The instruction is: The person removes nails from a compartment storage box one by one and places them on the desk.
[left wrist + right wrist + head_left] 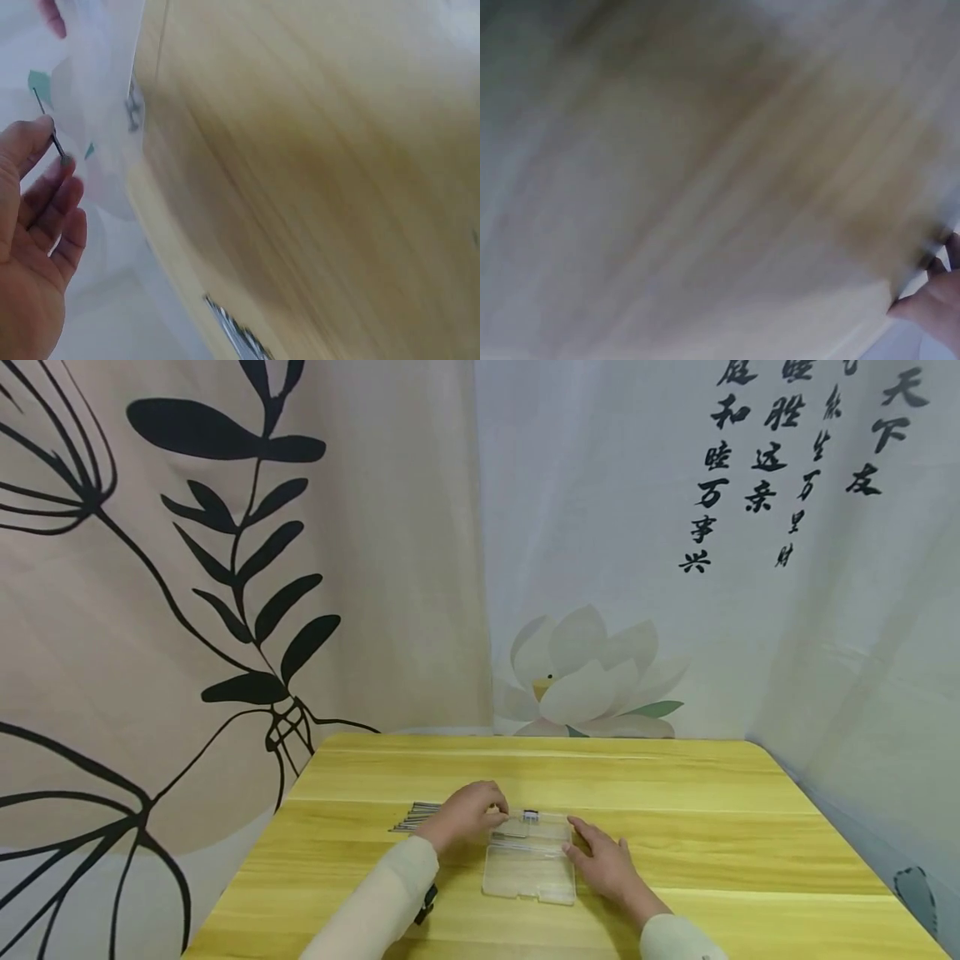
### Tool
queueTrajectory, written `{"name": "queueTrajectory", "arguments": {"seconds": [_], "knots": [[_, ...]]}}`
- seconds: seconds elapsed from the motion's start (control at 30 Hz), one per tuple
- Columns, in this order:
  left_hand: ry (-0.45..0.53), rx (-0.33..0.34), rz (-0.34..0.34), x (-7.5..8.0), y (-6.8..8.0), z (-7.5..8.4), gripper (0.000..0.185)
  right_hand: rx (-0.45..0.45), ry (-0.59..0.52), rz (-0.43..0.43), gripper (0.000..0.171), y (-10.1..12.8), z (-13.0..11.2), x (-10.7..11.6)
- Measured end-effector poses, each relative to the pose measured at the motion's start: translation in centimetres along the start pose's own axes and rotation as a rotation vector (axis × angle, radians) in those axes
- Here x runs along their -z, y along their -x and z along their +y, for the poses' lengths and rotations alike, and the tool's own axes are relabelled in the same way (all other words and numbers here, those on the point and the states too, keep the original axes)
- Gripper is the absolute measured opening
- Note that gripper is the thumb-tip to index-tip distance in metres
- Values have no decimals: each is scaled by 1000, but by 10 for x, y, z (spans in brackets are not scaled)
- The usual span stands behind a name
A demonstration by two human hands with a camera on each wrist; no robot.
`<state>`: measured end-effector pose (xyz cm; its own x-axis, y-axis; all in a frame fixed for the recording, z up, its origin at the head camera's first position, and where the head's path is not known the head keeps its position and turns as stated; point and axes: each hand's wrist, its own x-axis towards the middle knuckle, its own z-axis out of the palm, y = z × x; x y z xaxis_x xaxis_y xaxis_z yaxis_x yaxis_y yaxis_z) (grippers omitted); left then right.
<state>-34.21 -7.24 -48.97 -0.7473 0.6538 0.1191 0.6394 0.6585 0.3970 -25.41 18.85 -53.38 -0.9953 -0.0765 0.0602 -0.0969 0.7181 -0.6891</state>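
Note:
A clear plastic case (528, 870) lies open flat on the yellow wooden table (675, 793). My left hand (468, 814) is at the case's far left corner. In the left wrist view its thumb and forefinger pinch a thin dark metal pin (51, 131) next to the clear case (105, 112). My right hand (603, 860) rests with straight fingers against the case's right edge. In the blurred right wrist view only its fingertips (930, 300) show. A bundle of thin metal pins (415, 816) lies on the table just left of my left hand, and is seen again as pins (236, 334).
A small dark piece (531, 815) sits at the case's far edge. Printed cloth walls close in the table at the back, left and right. A dark wrist strap (426, 903) shows under my left sleeve.

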Motion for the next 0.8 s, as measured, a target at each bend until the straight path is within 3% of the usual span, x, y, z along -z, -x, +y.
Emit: {"name": "queueTrajectory", "arguments": {"seconds": [0.17,0.63,0.8], "knots": [[146,58,-2,13,8,-15,12,8,15,2,54,2,0,0],[379,199,63,37,52,-64,13,19,26,14,54,3,1,-2],[366,232,92,42,72,-84,10,19,32,17,53,3,2,-1]]}}
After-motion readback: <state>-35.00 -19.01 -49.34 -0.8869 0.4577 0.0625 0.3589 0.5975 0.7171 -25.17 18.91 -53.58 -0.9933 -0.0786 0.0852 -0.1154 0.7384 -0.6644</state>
